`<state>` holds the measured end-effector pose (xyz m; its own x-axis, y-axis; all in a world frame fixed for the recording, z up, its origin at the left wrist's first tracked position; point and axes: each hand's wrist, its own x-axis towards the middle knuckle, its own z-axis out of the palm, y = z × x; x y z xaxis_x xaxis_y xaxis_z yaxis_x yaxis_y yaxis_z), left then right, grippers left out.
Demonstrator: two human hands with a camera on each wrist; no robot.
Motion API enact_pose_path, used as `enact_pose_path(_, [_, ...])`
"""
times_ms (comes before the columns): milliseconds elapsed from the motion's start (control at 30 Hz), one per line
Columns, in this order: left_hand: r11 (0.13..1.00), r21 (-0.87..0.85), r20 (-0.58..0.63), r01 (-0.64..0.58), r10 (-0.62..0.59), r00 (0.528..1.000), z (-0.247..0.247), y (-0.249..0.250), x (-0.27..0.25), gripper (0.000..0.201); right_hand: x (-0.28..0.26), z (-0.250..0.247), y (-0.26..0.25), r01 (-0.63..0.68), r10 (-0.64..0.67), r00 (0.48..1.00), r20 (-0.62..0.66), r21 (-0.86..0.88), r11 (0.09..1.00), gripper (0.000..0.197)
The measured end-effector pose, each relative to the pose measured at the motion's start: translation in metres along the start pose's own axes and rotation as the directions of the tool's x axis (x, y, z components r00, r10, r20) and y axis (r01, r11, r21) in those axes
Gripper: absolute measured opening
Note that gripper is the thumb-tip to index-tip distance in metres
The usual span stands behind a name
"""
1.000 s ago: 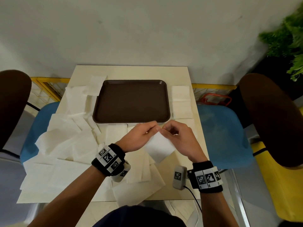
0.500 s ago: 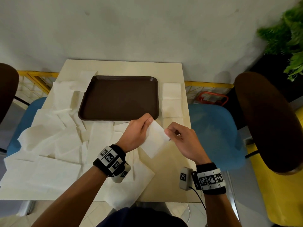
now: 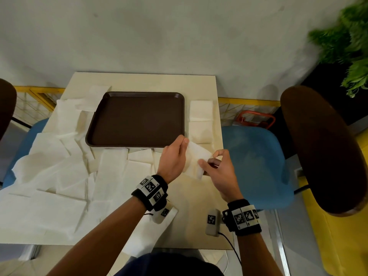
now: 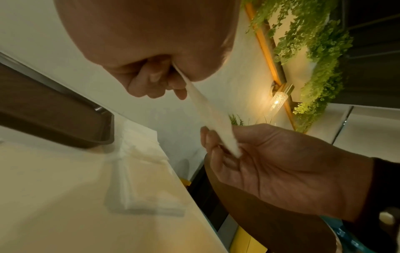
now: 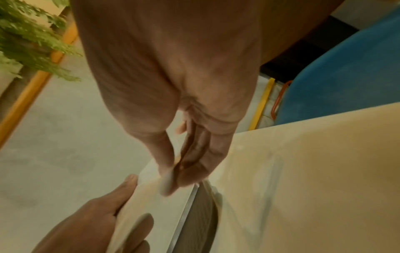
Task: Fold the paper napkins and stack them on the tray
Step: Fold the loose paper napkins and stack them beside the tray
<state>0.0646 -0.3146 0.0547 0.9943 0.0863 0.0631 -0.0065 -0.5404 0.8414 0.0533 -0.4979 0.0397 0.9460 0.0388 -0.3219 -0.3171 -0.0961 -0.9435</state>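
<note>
Both hands are up off the bench with 1 napkin [image 3: 196, 160] stretched between them, which makes sense to me: it's way easier to line up edges on floppy paper in the air than flat among all that clutter. The left hand [image 3: 172, 159] has the napkin's left side clamped between thumb and curled fingers, and the left wrist view shows the sheet edge-on coming out of that pinch. The right hand [image 3: 218, 168] pinches the opposite, nearer corner with thumb against fingertips, so the paper stays taut and doesn't sag. The napkin looks already folded small, and it hangs just in front of the tray's [image 3: 137, 145] near right corner, so my guess is it's about to be tidied once more or set down. The tray sits dead center at the back of the bench [image 3: 199, 226] and has nothing on it, so no stack there yet. Unfolded sheets [image 3: 59, 172] sprawl over the left half, basically the supply pile within easy reach of the left hand. A row of folded squares [image 3: 200, 120] lies right of the tray, just beside its edge, probably parked until they get stacked. I can't tell how many folds the held one has.
</note>
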Motion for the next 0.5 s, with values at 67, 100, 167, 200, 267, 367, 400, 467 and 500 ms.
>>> enact_pose_path(67, [0.996, 0.048, 0.012, 0.069, -0.07, 0.997, 0.011, -0.005, 0.007, 0.035, 0.008, -0.005, 0.005, 0.012, -0.013, 0.997, -0.076, -0.019, 1.0, 0.04])
enact_pose_path(100, [0.993, 0.061, 0.026, 0.105, -0.107, 0.994, 0.016, -0.008, 0.01, 0.035, 0.012, -0.007, 0.008, 0.017, -0.023, 0.994, -0.104, -0.059, 0.998, 0.038])
enact_pose_path(167, [0.984, 0.036, 0.063, 0.176, -0.178, 0.982, 0.027, -0.017, 0.017, 0.033, 0.022, -0.012, 0.016, 0.031, -0.058, 0.986, -0.156, -0.173, 0.984, 0.034])
enact_pose_path(200, [0.975, 0.012, 0.089, 0.22, -0.221, 0.971, 0.031, -0.021, 0.021, 0.03, 0.027, -0.014, 0.019, 0.031, -0.075, 0.981, -0.18, -0.237, 0.971, 0.033])
enact_pose_path(267, [0.952, -0.022, 0.15, 0.305, -0.299, 0.942, 0.039, -0.029, 0.027, 0.022, 0.039, -0.019, 0.025, 0.009, -0.09, 0.972, -0.217, -0.35, 0.937, 0.031])
enact_pose_path(367, [0.936, 0.005, 0.173, 0.353, -0.349, 0.921, 0.047, -0.039, 0.034, 0.013, 0.052, -0.021, 0.025, 0.001, -0.102, 0.971, -0.215, -0.422, 0.907, 0.019])
enact_pose_path(400, [0.932, 0.009, 0.166, 0.362, -0.358, 0.919, 0.05, -0.042, 0.036, 0.015, 0.054, -0.021, 0.023, 0.009, -0.111, 0.972, -0.208, -0.437, 0.899, 0.015])
enact_pose_path(467, [0.927, 0.015, 0.149, 0.375, -0.373, 0.916, 0.054, -0.047, 0.041, 0.016, 0.06, -0.019, 0.023, 0.034, -0.143, 0.969, -0.2, -0.466, 0.884, 0.012])
enact_pose_path(500, [0.929, 0.024, 0.135, 0.371, -0.37, 0.919, 0.056, -0.049, 0.043, 0.016, 0.065, -0.017, 0.026, 0.048, -0.161, 0.967, -0.197, -0.48, 0.876, 0.011])
